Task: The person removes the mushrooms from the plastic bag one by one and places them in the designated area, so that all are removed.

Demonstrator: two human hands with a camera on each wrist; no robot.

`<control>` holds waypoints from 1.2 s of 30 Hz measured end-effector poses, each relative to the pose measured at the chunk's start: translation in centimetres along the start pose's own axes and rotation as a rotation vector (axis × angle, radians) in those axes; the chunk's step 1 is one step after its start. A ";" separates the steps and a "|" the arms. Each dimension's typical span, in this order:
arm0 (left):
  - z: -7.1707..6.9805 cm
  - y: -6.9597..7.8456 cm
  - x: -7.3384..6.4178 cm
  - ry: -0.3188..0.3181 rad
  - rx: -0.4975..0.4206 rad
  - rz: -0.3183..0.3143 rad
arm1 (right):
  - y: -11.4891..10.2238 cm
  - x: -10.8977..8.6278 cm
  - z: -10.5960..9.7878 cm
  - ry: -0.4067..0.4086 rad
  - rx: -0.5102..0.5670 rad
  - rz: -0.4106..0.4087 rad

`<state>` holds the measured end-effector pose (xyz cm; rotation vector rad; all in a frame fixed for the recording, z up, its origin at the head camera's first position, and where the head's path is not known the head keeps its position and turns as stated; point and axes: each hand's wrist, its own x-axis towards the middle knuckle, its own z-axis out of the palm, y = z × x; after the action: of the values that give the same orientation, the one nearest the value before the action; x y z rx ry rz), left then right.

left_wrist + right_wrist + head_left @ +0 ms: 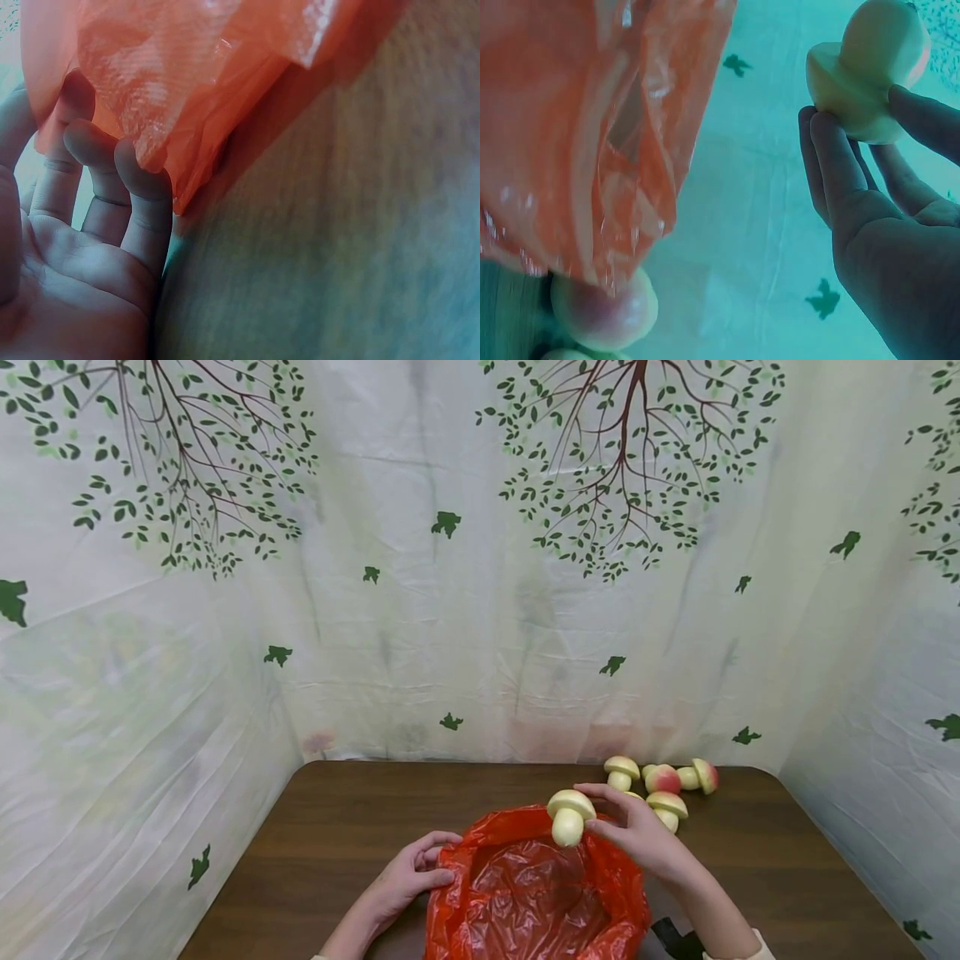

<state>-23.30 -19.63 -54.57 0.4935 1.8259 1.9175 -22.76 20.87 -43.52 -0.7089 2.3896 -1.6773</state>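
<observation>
A red plastic bag [536, 893] stands on the table with its mouth spread toward the head camera. My left hand [411, 872] holds the bag's left rim between thumb and fingers; in the left wrist view its fingertips [142, 169] meet the thin red plastic. Above the far right rim, my right hand [637, 831] pinches a pale yellow toy mushroom [568, 818], cap up and stem down. The right wrist view shows thumb and fingers around that mushroom [870, 71], apart from the bag.
Several more toy mushrooms lie at the table's back right, among them an upright one [621, 772] and a red-capped one [703, 775]. A black object [675, 937] sits near my right forearm. Leaf-printed curtains [480, 610] hang behind the brown table [330, 810].
</observation>
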 end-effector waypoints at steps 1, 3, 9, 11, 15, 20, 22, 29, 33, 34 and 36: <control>0.0 0.0 0.0 0.001 0.000 -0.001 | 0.0 0.0 -0.2 0.006 0.003 0.009; 0.0 0.1 0.0 0.003 0.003 -0.002 | 0.1 0.0 -0.6 0.018 0.005 0.023; -0.1 0.1 0.0 0.003 0.011 -0.001 | 0.6 -0.1 -1.8 0.085 0.014 0.061; -0.1 0.1 0.0 0.003 0.010 -0.003 | 0.8 -0.2 -2.2 0.095 0.019 0.054; -0.1 0.1 0.0 0.000 0.008 -0.004 | 1.3 -0.2 -2.9 0.118 0.024 0.028; -0.1 0.1 0.0 0.001 0.010 -0.004 | 1.7 -0.4 -3.8 0.178 -0.021 0.033; -0.1 0.1 0.0 0.001 0.011 -0.002 | 1.8 -0.5 -4.2 0.205 -0.055 0.055; 0.0 0.0 -0.1 -0.005 0.002 -0.002 | 2.4 -1.1 -5.8 0.257 -0.093 0.103; 0.0 0.0 -0.1 -0.007 -0.001 0.000 | 3.0 -1.5 -6.9 0.291 -0.112 0.111; 0.0 0.0 -0.1 -0.007 0.000 0.000 | 3.2 -1.6 -7.2 0.299 -0.109 0.108; 0.0 0.0 -0.1 -0.005 0.003 0.001 | 3.5 -1.9 -7.8 0.318 -0.101 0.109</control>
<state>-23.28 -19.69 -54.56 0.4994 1.8265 1.9123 -25.04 29.24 -44.12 -0.3359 2.6851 -1.7475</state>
